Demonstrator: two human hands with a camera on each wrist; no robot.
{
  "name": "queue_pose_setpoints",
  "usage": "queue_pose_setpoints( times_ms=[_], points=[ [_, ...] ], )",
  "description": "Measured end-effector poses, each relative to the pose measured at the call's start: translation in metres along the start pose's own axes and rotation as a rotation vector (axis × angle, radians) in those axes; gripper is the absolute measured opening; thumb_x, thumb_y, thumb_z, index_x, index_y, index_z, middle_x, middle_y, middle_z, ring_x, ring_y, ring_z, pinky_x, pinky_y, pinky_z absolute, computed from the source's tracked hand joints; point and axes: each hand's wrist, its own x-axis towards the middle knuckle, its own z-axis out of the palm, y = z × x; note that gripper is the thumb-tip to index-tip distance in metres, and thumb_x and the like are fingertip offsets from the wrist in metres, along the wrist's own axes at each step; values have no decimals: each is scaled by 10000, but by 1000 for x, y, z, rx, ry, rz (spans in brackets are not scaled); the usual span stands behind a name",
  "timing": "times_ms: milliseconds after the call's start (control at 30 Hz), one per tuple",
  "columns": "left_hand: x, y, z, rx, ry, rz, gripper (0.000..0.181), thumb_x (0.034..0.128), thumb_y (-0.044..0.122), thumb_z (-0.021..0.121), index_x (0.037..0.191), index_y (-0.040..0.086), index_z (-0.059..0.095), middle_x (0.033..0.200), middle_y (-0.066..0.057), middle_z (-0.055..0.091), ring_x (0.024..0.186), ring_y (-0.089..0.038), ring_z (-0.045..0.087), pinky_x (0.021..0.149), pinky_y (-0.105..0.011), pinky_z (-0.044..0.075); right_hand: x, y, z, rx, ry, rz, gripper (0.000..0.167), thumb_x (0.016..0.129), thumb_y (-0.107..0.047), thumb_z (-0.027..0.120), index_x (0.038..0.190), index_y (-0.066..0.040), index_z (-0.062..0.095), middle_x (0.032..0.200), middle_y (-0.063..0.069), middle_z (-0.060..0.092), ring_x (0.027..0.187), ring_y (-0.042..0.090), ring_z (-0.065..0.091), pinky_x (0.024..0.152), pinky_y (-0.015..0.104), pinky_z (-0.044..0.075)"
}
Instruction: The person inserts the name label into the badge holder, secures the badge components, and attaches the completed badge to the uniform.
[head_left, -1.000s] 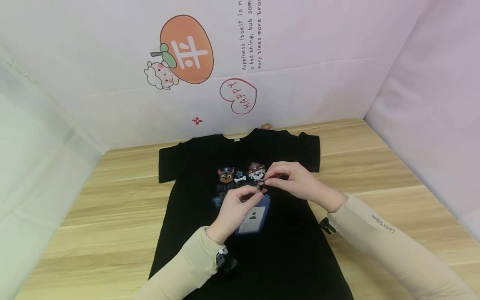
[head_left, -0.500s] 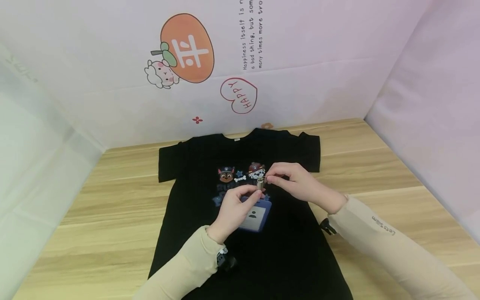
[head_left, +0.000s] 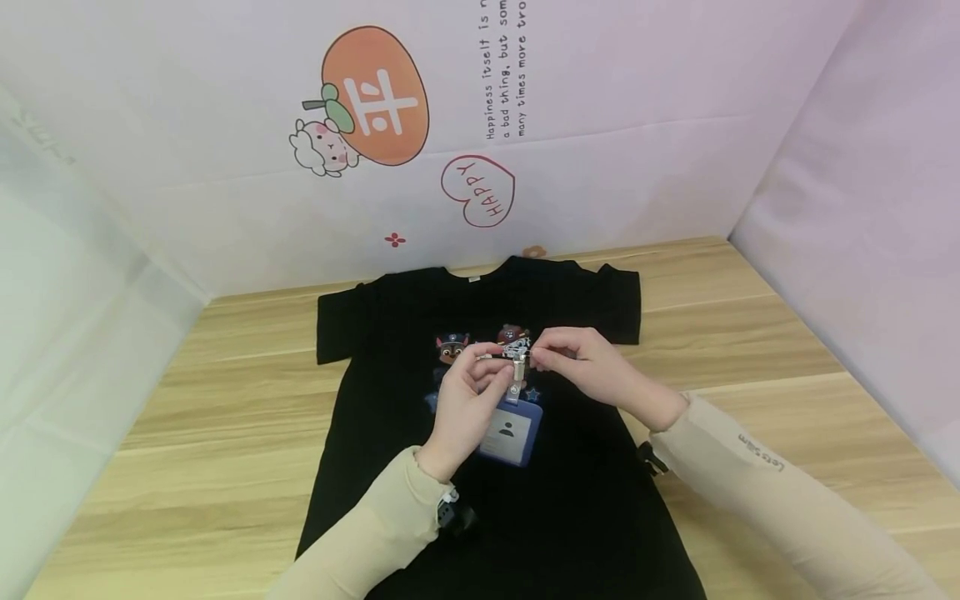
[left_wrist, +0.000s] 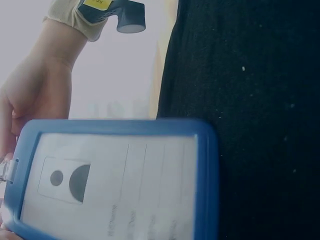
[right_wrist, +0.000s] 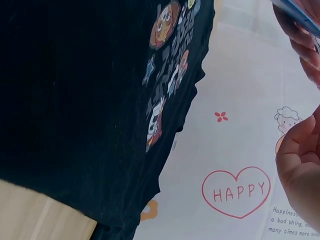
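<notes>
A blue-framed badge holder [head_left: 528, 409] with a white card hangs by a clear strap [head_left: 513, 393] from a metal badge clip [head_left: 518, 368]. My left hand [head_left: 463, 407] pinches the clip between thumb and fingers. From the other side, my right hand [head_left: 588, 360] has its thumb and forefinger tips together at the top of the clip. A thin bar lies by the left fingers, too small to identify. The left wrist view shows the badge holder [left_wrist: 207, 185] up close, with the right hand [left_wrist: 45, 92] behind it. A black T-shirt [head_left: 577, 508] lies flat below the hands.
Under the shirt is a wood-grain table [head_left: 172, 450]. A white printed backdrop [head_left: 622, 125] rises behind its far edge, with plain white sheets on both sides. The shirt carries a cartoon dog print [head_left: 452, 350] on its chest, partly covered by the hands.
My left fingers have shifted upward on the clip and spread. The clip and strap show more plainly now. The badge has swung slightly, while the right hand has barely moved.
</notes>
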Motion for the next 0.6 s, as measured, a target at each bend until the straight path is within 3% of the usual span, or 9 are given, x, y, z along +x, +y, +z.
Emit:
queue_pose_setpoints(
  times_ms=[267,467,600],
  points=[
    [1,2,0,-30,3,24,284,939,18,544,1218,-26,515,1043,-245,670,868,-257,693,764,-243,552,0,-3,2,125,-37,113,210,970,-51,492,876,80,628,848,200,606,776,93,578,759,221,518],
    [1,3,-2,-17,1,33,249,940,13,542,1185,-12,579,1014,-228,659,782,-60,665,738,-254,561,1,-3,4,223,-53,182,235,973,-59,456,867,93,599,791,66,587,704,96,518,676,225,477],
    [1,3,-2,-32,-2,48,234,936,0,542,1158,-42,601,997,-246,649,738,-13,642,715,-242,562,1,-4,5,303,-74,215,245,977,-70,431,871,110,559,773,-24,554,683,90,494,642,218,455]
  ],
)
